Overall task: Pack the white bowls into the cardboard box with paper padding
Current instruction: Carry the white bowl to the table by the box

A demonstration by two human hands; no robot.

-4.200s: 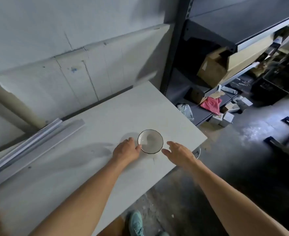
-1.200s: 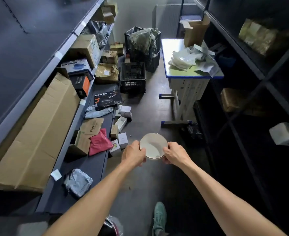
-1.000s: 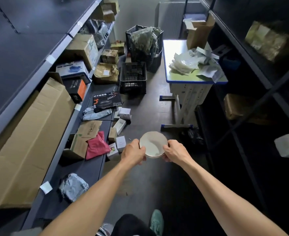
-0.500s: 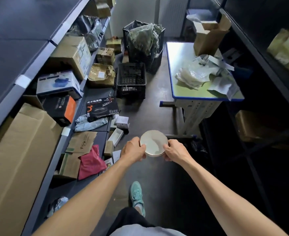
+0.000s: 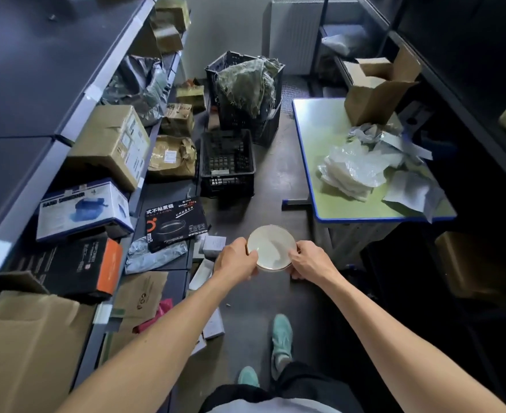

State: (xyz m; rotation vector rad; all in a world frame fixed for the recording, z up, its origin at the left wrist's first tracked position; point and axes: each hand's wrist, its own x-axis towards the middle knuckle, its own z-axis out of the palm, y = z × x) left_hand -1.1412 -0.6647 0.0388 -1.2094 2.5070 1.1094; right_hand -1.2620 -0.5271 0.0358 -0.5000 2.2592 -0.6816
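White bowl: carried above the aisle floor, short of the surface. Left grip and right grip each clasp opposite rim edges. Risk: rim-only hold slips mid-stride, bowl shatters on floor. Mouth up, seemingly tilted toward the wearer; round, no long axis.

We find the aisle floor open ahead as far as the black crates. On the desk the left strip is bare; plastic sheets and crumpled paper crowd its right, in front of the cardboard box.
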